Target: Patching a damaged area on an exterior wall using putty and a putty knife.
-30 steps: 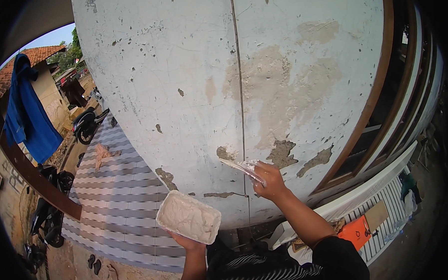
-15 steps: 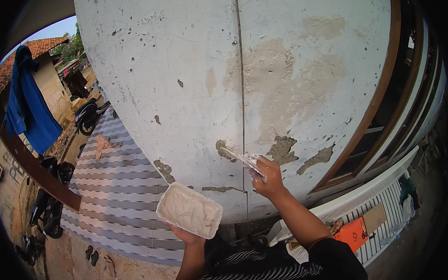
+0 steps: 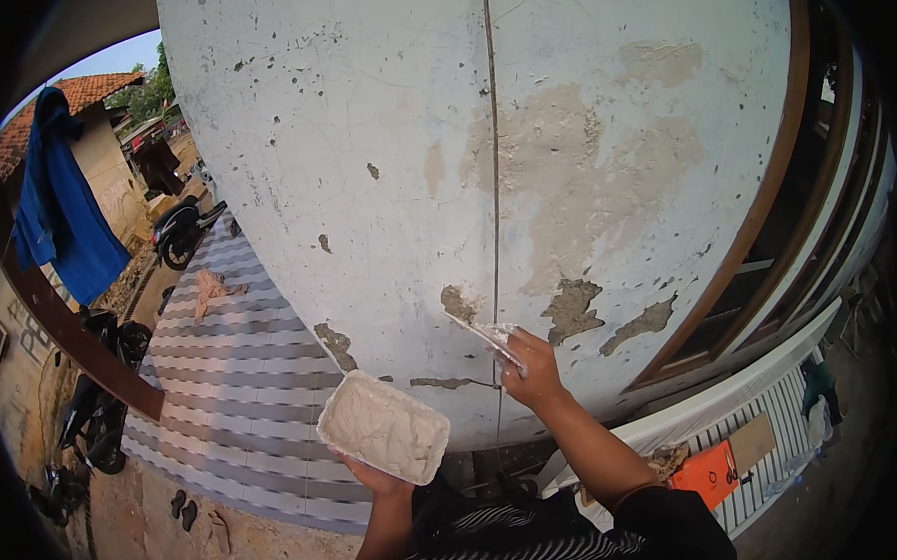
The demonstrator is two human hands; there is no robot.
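A white rectangular tub filled with pale putty rests tilted in my left hand, which grips it from beneath; most of those fingers are hidden under it. My right hand is closed round a putty-smeared flat scraper. The scraper's far edge lies at the wall, at the lower side of a chipped grey patch. Larger bare patches show to the right of the hand, and beige filled areas spread above it.
A thin dark cable runs down the wall. To the right are brown-framed windows and a white slatted bench bearing an orange packet. Striped tiles, a blue cloth and motorbikes lie to the left.
The scraper has slid slightly down over the chipped patch, uncovering more of it. The right hand is a little lower. The view has shifted slightly, and the tub stays in the left hand.
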